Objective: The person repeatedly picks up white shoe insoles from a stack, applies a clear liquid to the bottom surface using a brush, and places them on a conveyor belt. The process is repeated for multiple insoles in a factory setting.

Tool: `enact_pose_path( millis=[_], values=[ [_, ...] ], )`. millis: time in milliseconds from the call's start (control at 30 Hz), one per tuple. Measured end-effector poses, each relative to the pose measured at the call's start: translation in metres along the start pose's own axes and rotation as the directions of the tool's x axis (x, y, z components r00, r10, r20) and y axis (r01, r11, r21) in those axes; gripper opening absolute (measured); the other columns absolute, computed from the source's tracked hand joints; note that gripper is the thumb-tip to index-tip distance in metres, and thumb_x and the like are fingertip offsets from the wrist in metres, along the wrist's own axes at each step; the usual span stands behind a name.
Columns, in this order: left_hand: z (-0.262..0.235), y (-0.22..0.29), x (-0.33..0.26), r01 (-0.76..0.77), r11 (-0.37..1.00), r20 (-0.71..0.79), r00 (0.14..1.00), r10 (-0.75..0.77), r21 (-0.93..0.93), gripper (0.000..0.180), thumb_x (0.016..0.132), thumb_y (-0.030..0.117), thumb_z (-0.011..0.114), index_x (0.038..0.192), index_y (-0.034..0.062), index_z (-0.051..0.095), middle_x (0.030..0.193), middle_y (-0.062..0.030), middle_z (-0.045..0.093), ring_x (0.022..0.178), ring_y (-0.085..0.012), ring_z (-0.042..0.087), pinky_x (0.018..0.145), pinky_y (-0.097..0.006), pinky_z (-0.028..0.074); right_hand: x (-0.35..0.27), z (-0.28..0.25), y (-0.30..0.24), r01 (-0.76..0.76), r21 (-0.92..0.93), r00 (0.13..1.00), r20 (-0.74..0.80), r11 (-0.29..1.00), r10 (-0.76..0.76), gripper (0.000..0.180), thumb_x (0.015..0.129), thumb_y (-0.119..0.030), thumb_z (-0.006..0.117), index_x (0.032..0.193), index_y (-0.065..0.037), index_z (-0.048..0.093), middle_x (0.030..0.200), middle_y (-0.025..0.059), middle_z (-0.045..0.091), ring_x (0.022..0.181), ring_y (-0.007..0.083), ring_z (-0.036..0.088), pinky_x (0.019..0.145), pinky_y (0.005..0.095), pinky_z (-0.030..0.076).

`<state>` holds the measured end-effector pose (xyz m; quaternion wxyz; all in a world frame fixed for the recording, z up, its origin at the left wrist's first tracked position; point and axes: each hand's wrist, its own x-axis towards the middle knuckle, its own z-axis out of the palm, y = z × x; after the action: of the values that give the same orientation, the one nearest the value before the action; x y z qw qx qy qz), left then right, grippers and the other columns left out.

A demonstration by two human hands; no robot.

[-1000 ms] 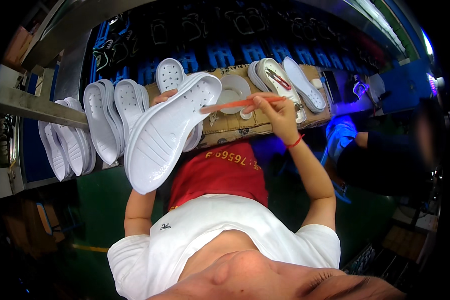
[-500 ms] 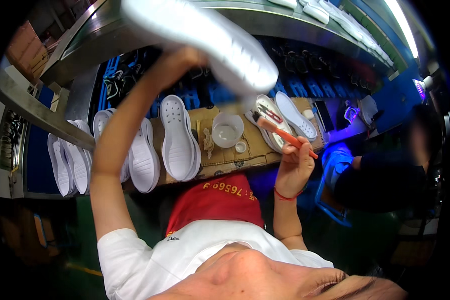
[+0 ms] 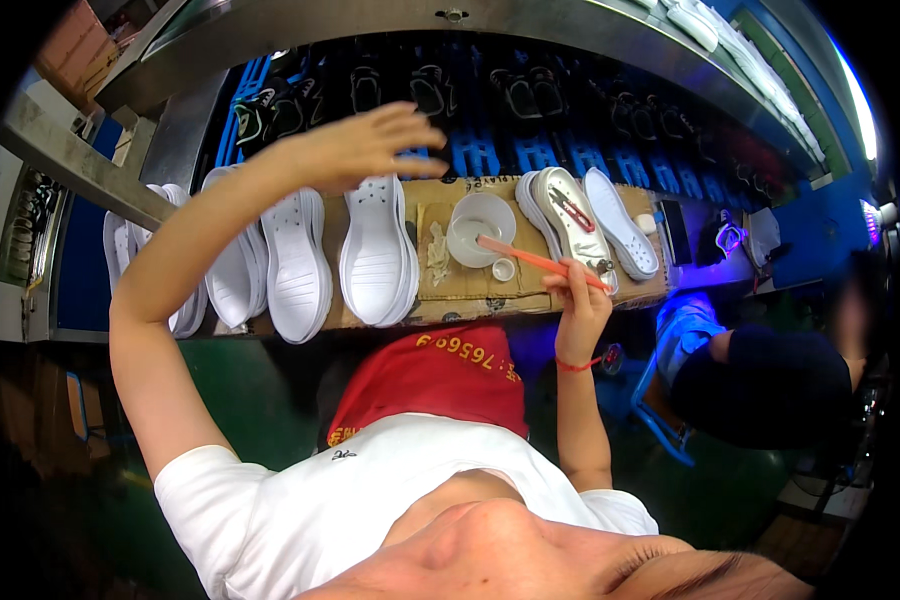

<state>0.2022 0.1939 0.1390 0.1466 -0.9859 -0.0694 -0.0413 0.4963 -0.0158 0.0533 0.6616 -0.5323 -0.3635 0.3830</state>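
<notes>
My left hand (image 3: 375, 148) is empty, its fingers spread, over the far edge of the bench above a pair of white shoe soles (image 3: 378, 260). In my right hand (image 3: 580, 308) is a brush with an orange handle (image 3: 535, 260). Its head end dips into a white plastic tub (image 3: 482, 215), so the bristles are hidden. Beside the tub sits a small white cap (image 3: 504, 270). Close to my right hand lies a white sole (image 3: 570, 222) with small red-handled snips (image 3: 574, 210) on it. A flat white sole (image 3: 618, 225) rests to its right.
More white soles (image 3: 298, 265) stand along the left of the cardboard-covered bench (image 3: 445, 305). Behind it, dark shoes (image 3: 530, 95) sit on blue racks under a metal ledge (image 3: 370, 38). White pieces (image 3: 750, 75) lie on the upper shelf. Another person (image 3: 770, 375) sits at the right.
My left hand has let go of the white sole it held up high; that sole is out of sight. My right hand has brought the brush leftward, from over the soles into the tub.
</notes>
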Motion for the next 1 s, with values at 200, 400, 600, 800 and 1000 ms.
enact_pose_path(
  millis=[200, 400, 600, 800, 1000],
  values=[
    [0.095, 0.031, -0.045, -0.045, 0.998, 0.076, 0.996, 0.041, 0.051, 0.072, 0.057, 0.002, 0.08, 0.122, 0.0173, 0.054, 0.142, -0.0113, 0.043, 0.138, -0.03, 0.035, 0.119, -0.051, 0.021, 0.056, 0.018, 0.016, 0.248, -0.344, 0.96, 0.215, 0.906, -0.181, 0.028, 0.097, -0.02, 0.056, 0.094, 0.005, 0.07, 0.071, 0.0043, 0.07, 0.064, 0.0053, 0.055, 0.058, 0.0202, 0.041],
    [0.021, 0.026, -0.037, 0.043, 0.991, 0.157, 0.987, -0.023, -0.124, 0.068, 0.053, 0.008, 0.084, 0.113, 0.0098, 0.051, 0.127, -0.0132, 0.052, 0.135, -0.0305, 0.039, 0.117, -0.05, 0.025, 0.101, 0.036, 0.036, 0.38, -0.561, 0.906, 0.387, 0.735, -0.173, 0.025, 0.093, -0.021, 0.06, 0.089, 0.001, 0.072, 0.067, 0.0061, 0.069, 0.058, 0.0084, 0.059, 0.054, 0.0241, 0.043],
    [-0.022, 0.056, -0.081, 0.637, 0.446, 0.208, 0.69, -0.693, -0.629, 0.072, 0.059, 0.015, 0.084, 0.119, 0.0017, 0.048, 0.119, -0.0123, 0.058, 0.114, -0.0279, 0.056, 0.099, -0.038, 0.044, 0.114, 0.052, 0.037, 0.392, -0.673, 0.894, 0.439, 0.627, -0.089, 0.032, 0.087, -0.029, 0.063, 0.081, 0.002, 0.071, 0.064, 0.0163, 0.065, 0.063, 0.0323, 0.066, 0.06, 0.0376, 0.051],
    [0.015, 0.111, -0.117, 0.344, -0.639, 0.724, 0.393, -0.567, -0.688, 0.075, 0.072, 0.016, 0.077, 0.136, -0.0026, 0.042, 0.116, -0.0188, 0.062, 0.105, -0.0256, 0.063, 0.091, -0.037, 0.05, 0.117, 0.029, 0.036, 0.186, -0.558, 0.905, 0.419, 0.809, 0.081, 0.029, 0.087, -0.025, 0.061, 0.086, 0.002, 0.072, 0.066, 0.0119, 0.067, 0.064, 0.0202, 0.066, 0.062, 0.0311, 0.05],
    [0.035, 0.171, -0.102, -0.369, -0.849, 0.407, 0.758, -0.51, -0.377, 0.068, 0.082, 0.021, 0.049, 0.14, -0.0104, 0.032, 0.133, -0.0313, 0.049, 0.116, -0.0396, 0.057, 0.1, -0.046, 0.047, 0.124, 0.006, 0.022, -0.433, 0.017, 0.808, 0.451, 0.901, 0.379, 0.025, 0.092, -0.014, 0.055, 0.098, 0.006, 0.068, 0.073, 0.0057, 0.065, 0.061, 0.0074, 0.051, 0.053, 0.019, 0.034]
  ],
)
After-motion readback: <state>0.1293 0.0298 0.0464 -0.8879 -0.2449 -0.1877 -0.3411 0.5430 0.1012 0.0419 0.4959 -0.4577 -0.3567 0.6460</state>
